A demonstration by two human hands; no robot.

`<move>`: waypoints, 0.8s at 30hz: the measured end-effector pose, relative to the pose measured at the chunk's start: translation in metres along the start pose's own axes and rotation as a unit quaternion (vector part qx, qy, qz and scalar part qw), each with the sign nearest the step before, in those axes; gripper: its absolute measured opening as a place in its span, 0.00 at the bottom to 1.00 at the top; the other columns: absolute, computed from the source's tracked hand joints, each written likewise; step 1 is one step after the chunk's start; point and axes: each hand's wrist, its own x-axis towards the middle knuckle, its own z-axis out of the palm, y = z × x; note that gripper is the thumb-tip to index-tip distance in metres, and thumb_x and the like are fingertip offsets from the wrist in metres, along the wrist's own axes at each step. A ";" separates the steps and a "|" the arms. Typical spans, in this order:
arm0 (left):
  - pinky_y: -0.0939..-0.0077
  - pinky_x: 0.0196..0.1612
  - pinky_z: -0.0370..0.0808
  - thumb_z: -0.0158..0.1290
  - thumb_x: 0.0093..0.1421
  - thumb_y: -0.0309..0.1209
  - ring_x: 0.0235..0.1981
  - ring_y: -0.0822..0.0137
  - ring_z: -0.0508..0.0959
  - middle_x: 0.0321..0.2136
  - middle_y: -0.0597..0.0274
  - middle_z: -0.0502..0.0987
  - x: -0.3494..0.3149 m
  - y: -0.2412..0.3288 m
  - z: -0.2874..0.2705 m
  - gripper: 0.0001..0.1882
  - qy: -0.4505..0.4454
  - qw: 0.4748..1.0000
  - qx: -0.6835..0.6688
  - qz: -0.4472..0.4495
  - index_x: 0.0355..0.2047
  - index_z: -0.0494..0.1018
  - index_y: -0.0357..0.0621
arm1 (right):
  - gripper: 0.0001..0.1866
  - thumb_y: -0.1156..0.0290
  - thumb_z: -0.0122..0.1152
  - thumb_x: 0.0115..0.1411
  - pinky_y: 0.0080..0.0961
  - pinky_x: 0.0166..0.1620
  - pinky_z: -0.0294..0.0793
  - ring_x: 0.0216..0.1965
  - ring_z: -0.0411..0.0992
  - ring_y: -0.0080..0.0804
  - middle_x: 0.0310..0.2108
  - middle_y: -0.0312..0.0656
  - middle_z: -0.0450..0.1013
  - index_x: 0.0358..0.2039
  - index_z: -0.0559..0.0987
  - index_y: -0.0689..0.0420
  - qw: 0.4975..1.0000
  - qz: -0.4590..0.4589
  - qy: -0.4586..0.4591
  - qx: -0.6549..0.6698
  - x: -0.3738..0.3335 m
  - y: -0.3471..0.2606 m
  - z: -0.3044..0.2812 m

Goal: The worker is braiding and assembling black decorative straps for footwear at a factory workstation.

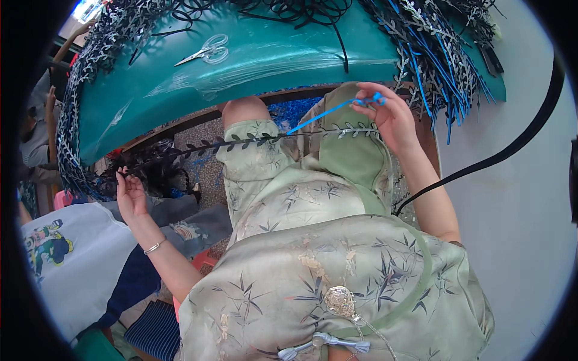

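A long leaf-patterned trim (239,141), dark on the left and silvery on the right, stretches across above my lap. At its left end my left hand (132,197) is closed, thumb and fingers pinching the dark trim. My right hand (392,120) is raised at the right, fingertips closed on a bright blue strip (319,117). That strip slants down leftward to the middle of the trim, and its upper end is bunched at my fingers. The silvery end of the trim passes just beneath my right hand; whether the hand also grips it I cannot tell.
Clear-handled scissors (211,51) lie on the green table (271,51). Piles of leaf trim hang over its left end (75,114) and right end (421,72). A black cable (506,147) curves by my right arm. A person in a white shirt (84,259) sits close at left.
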 end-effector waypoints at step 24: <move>0.77 0.39 0.74 0.53 0.64 0.31 0.32 0.71 0.76 0.40 0.58 0.79 0.017 0.008 -0.025 0.14 -0.011 0.999 -0.017 -0.027 0.47 0.71 0.37 | 0.14 0.72 0.64 0.52 0.36 0.42 0.69 0.40 0.69 0.45 0.34 0.44 0.69 0.40 0.76 0.57 0.768 -0.109 -0.131 -0.617 -0.023 0.006 -0.017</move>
